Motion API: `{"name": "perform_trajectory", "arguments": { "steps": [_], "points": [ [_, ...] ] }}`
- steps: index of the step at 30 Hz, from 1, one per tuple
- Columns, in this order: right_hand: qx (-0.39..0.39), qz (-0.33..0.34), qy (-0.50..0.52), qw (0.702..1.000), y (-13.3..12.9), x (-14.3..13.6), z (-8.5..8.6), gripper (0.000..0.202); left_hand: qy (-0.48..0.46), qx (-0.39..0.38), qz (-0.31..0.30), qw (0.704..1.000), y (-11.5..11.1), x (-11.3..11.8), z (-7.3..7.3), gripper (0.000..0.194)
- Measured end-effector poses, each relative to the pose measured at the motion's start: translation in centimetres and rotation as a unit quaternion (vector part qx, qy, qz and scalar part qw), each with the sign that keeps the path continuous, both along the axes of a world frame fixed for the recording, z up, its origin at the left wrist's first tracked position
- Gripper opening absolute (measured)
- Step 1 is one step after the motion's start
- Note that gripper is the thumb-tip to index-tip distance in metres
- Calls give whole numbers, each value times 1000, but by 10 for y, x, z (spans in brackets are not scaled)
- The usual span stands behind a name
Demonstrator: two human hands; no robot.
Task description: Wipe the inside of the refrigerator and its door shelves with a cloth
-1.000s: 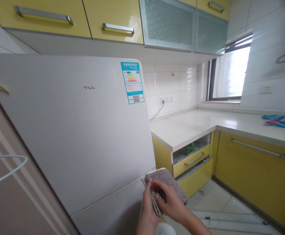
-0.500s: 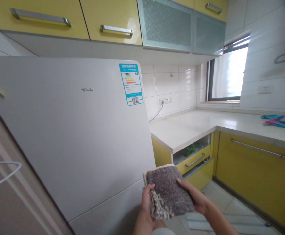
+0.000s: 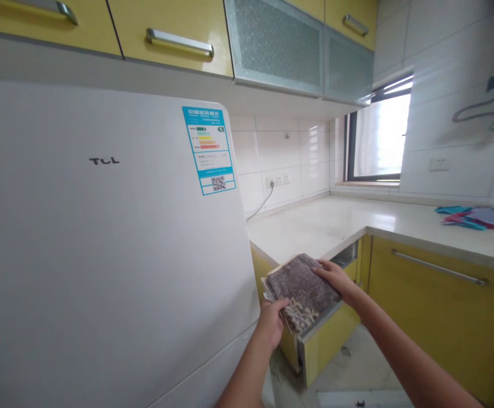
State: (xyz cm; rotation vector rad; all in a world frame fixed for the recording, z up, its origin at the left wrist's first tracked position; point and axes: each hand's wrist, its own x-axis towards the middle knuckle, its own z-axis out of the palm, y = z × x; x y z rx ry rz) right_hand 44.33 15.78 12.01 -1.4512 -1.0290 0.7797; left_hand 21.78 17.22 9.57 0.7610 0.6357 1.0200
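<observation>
Both hands are holding a folded grey cloth (image 3: 300, 289) by the counter's (image 3: 315, 226) front corner.
Left hand (image 3: 271, 323) and right hand (image 3: 334, 276) — each grip pinching the cloth — fridge (image 3: 102, 255) standing just left, yellow drawers (image 3: 323, 340) below.

A folded grey-brown cloth (image 3: 300, 289), fuzzy on top with a cream patterned edge showing at its lower corner, sits just below centre of the frame, tilted slightly, held off the bench between left hand (image 3: 271, 323) and right hand (image 3: 335, 276).
</observation>
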Motion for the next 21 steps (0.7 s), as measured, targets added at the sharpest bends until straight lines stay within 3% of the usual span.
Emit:
{"name": "perform_trajectory", "arguments": {
  "steps": [4, 6, 8, 10, 12, 17, 21],
  "points": [
    [-17, -72, -101, 992, 73, 39, 45, 58, 2, 31, 26, 999, 59, 44, 40, 32],
    [-41, -116, -165, 978, 97, 50, 54, 59, 13, 37, 39, 998, 77, 52, 45, 35],
    [-68, -148, -229, 960, 110, 51, 53, 60, 31, 43, 53, 997, 85, 51, 39, 32],
    [-86, -161, -287, 940, 112, 40, 43, 59, 58, 48, 70, 995, 82, 42, 23, 33],
    [-91, -163, -332, 925, 108, 17, 26, 57, 95, 46, 87, 991, 70, 30, 1, 48],
    [-149, -129, -427, 882, 94, -46, -22, 65, 190, -1, 62, 980, 29, -7, -74, 57],
    [-158, -114, -494, 847, 96, -56, -40, 67, 209, -49, 41, 976, 6, -50, -125, 75]
  ]
}}
